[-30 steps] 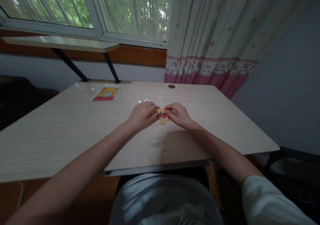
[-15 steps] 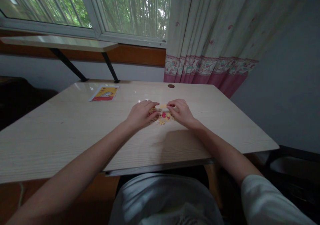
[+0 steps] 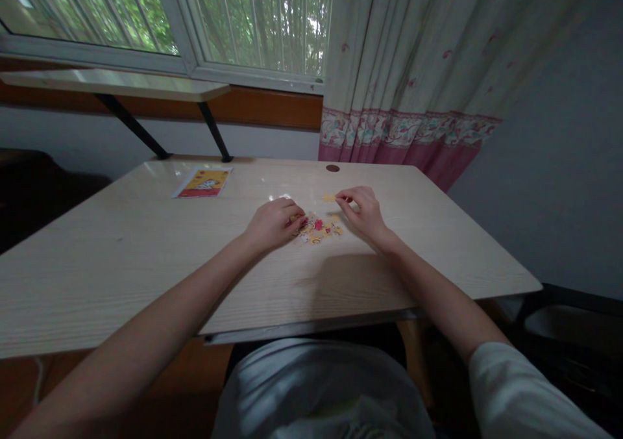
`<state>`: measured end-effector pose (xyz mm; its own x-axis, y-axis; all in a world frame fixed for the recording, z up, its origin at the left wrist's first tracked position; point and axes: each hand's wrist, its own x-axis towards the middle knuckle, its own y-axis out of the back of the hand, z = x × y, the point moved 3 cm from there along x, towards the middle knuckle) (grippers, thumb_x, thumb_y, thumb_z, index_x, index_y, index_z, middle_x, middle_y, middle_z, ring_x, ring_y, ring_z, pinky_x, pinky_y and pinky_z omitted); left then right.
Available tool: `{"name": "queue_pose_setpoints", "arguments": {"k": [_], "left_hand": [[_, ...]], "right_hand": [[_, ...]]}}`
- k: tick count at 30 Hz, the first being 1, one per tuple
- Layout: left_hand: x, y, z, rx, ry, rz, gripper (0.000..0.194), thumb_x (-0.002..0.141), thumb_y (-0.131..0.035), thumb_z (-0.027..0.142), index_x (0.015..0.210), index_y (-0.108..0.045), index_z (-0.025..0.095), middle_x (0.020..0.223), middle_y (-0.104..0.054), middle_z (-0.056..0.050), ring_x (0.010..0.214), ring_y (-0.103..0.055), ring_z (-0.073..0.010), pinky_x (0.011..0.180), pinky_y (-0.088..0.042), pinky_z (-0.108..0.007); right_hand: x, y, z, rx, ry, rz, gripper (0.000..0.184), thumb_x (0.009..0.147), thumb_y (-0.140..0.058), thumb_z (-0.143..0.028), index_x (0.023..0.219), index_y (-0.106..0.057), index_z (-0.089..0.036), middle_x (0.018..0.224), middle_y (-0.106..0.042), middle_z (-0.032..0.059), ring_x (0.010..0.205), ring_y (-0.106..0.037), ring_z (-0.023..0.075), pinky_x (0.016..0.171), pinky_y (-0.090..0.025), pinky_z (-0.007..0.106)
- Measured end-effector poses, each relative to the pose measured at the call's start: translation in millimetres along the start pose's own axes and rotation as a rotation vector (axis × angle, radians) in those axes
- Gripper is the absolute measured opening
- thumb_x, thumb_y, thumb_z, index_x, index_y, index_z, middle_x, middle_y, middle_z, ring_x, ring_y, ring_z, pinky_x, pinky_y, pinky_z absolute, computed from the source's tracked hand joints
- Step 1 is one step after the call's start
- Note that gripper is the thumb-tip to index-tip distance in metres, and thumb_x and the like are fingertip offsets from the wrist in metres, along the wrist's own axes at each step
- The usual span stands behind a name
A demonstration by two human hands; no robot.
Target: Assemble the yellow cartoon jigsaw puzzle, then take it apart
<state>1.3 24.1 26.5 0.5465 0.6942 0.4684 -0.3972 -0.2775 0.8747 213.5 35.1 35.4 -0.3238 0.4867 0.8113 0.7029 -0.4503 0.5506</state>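
A small pile of jigsaw puzzle pieces in yellow, red and white lies on the desk between my hands. My right hand is raised just behind the pile's right side, with yellow puzzle pieces pinched between thumb and fingertips; they look joined together. At the pile's left edge rests my left hand, its fingers curled and the thumb close to them. Whatever those left fingers grip is hidden.
A picture card with a white animal on yellow and red lies at the back left of the wooden desk. Behind it stand the black supports of a raised shelf. A round cable hole is near the back edge.
My right hand has moved right and away from the pile, carrying the yellow pieces. My left thumb and fingers have closed together, and more of the pile shows.
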Motion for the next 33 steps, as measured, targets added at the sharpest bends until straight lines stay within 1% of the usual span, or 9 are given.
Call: {"name": "queue_pose_setpoints", "arguments": {"k": [4, 8, 10, 12, 15, 18, 21, 33], "left_hand": [[0, -1.6, -2, 0.014, -0.006, -0.006, 0.024, 0.088, -0.048, 0.031, 0.090, -0.067, 0.017, 0.086, -0.065, -0.007, 0.081, -0.058, -0.0188, 0.068, -0.043, -0.030], [0, -1.3, -1, 0.021, -0.016, -0.017, 0.024, 0.088, -0.048, 0.031, 0.090, -0.068, 0.017, 0.086, -0.065, -0.007, 0.080, -0.058, -0.0191, 0.068, -0.043, -0.030], [0, -0.5, 0, 0.018, -0.020, -0.019, 0.024, 0.088, -0.048, 0.030, 0.089, -0.068, 0.017, 0.086, -0.065, -0.008, 0.081, -0.058, -0.0192, 0.069, -0.043, -0.030], [0, 0.4, 1, 0.019, -0.020, -0.019, 0.024, 0.088, -0.048, 0.030, 0.089, -0.068, 0.017, 0.086, -0.065, -0.008, 0.081, -0.058, -0.0191, 0.070, -0.043, -0.030], [0, 0.8, 1, 0.030, -0.020, -0.025, 0.024, 0.088, -0.048, 0.030, 0.089, -0.067, 0.017, 0.085, -0.065, -0.007, 0.080, -0.058, -0.0189, 0.068, -0.043, -0.030], [0, 0.2, 1, 0.039, -0.029, -0.027, 0.024, 0.088, -0.047, 0.030, 0.089, -0.067, 0.016, 0.085, -0.065, -0.007, 0.080, -0.058, -0.0189, 0.067, -0.043, -0.030], [0, -0.6, 0, 0.044, -0.034, -0.022, 0.024, 0.089, -0.047, 0.030, 0.089, -0.067, 0.017, 0.085, -0.065, -0.007, 0.080, -0.058, -0.0184, 0.067, -0.043, -0.029], [-1, -1.5, -1, 0.045, -0.042, -0.023, 0.025, 0.089, -0.045, 0.030, 0.090, -0.067, 0.018, 0.086, -0.065, -0.007, 0.081, -0.058, -0.0187, 0.069, -0.044, -0.030]], "right_hand": [[0, 0, 15, -0.032, -0.054, -0.025, 0.021, 0.090, -0.048, -0.034, 0.086, -0.062, -0.019, 0.081, -0.066, 0.0038, 0.075, -0.057, 0.0157, 0.080, -0.037, 0.032], [-4, -2, 46, -0.096, -0.164, -0.082, 0.017, 0.088, -0.051, -0.031, 0.087, -0.063, -0.018, 0.086, -0.067, 0.0045, 0.079, -0.057, 0.0170, 0.081, -0.036, 0.033], [-7, -5, 62, -0.137, -0.222, -0.144, 0.015, 0.086, -0.053, -0.029, 0.086, -0.064, -0.018, 0.087, -0.068, 0.0049, 0.081, -0.057, 0.0183, 0.080, -0.036, 0.033], [-12, -9, 77, -0.169, -0.281, -0.236, 0.014, 0.084, -0.055, -0.028, 0.085, -0.065, -0.019, 0.088, -0.068, 0.0050, 0.083, -0.056, 0.0193, 0.079, -0.036, 0.033], [-19, -15, 91, -0.173, -0.365, -0.356, 0.014, 0.083, -0.056, -0.028, 0.085, -0.067, -0.020, 0.087, -0.069, 0.0047, 0.083, -0.056, 0.0193, 0.079, -0.037, 0.033], [-23, -21, 97, -0.145, -0.422, -0.423, 0.014, 0.082, -0.057, -0.028, 0.084, -0.069, -0.020, 0.086, -0.069, 0.0045, 0.080, -0.056, 0.0173, 0.075, -0.038, 0.030], [-25, -25, 100, -0.137, -0.450, -0.445, 0.015, 0.081, -0.058, -0.028, 0.084, -0.070, -0.020, 0.084, -0.068, 0.0047, 0.076, -0.056, 0.0158, 0.072, -0.038, 0.028], [-27, -28, 106, -0.125, -0.443, -0.400, 0.016, 0.079, -0.057, -0.027, 0.083, -0.070, -0.018, 0.080, -0.068, 0.0048, 0.072, -0.055, 0.0150, 0.069, -0.040, 0.028]]}}
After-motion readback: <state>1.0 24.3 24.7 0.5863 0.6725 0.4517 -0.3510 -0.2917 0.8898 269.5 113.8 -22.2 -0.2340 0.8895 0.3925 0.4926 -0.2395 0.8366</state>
